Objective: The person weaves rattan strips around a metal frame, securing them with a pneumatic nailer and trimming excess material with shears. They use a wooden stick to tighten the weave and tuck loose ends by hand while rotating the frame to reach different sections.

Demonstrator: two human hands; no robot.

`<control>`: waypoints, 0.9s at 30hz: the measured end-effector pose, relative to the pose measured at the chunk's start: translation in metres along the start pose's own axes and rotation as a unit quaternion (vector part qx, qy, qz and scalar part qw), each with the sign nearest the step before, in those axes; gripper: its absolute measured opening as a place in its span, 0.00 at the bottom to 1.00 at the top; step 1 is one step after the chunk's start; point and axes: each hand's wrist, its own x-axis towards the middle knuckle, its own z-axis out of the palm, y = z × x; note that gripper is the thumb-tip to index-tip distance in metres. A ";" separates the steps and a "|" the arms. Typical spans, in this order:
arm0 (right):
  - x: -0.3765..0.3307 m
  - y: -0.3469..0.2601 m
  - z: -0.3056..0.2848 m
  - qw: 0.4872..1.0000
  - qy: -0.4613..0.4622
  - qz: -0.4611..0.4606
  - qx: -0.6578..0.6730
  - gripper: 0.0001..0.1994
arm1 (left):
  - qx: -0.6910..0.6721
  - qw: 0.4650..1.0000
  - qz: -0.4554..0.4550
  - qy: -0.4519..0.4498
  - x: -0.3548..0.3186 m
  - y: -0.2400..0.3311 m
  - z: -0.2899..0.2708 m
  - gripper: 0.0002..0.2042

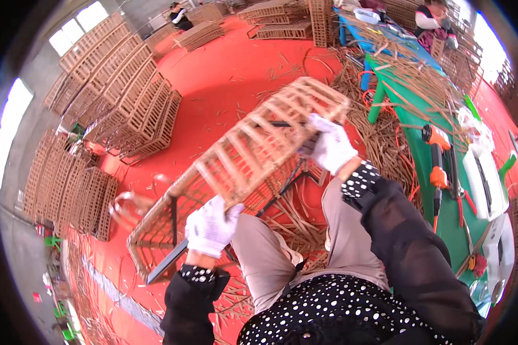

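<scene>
A long, light-brown woven rattan basket (253, 150) with an open, slatted side lies tilted across my lap, running from lower left to upper right. My left hand (213, 225), in a white glove, grips its near edge close to the middle. Farther up, my right hand (331, 144), gloved likewise, holds the edge near the right end; the basket hides some of its fingers. Dark metal bars (168, 261) show under and inside the weave. Past the basket's left end, a loop of loose rattan strip (133, 208) is blurred.
Tall stacks of similar woven pieces (118, 86) stand at left. A green table (411, 155) at right carries an orange-and-black power tool (437, 155), loose strips and pliers (465, 213). Cut strips (380, 138) litter the red floor (224, 75). Two people sit farther back.
</scene>
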 end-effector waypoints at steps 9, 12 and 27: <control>-0.084 -0.059 -0.081 0.974 0.127 -0.158 -0.098 0.15 | -0.175 0.967 0.163 0.085 0.043 0.008 -0.014 0.11; -0.101 -0.063 -0.092 0.976 0.109 -0.159 -0.101 0.11 | -0.380 0.923 -0.046 0.043 0.074 -0.029 -0.029 0.11; -0.107 -0.053 -0.110 0.981 0.099 -0.160 -0.056 0.15 | -0.249 0.968 0.038 0.018 0.113 0.016 0.001 0.12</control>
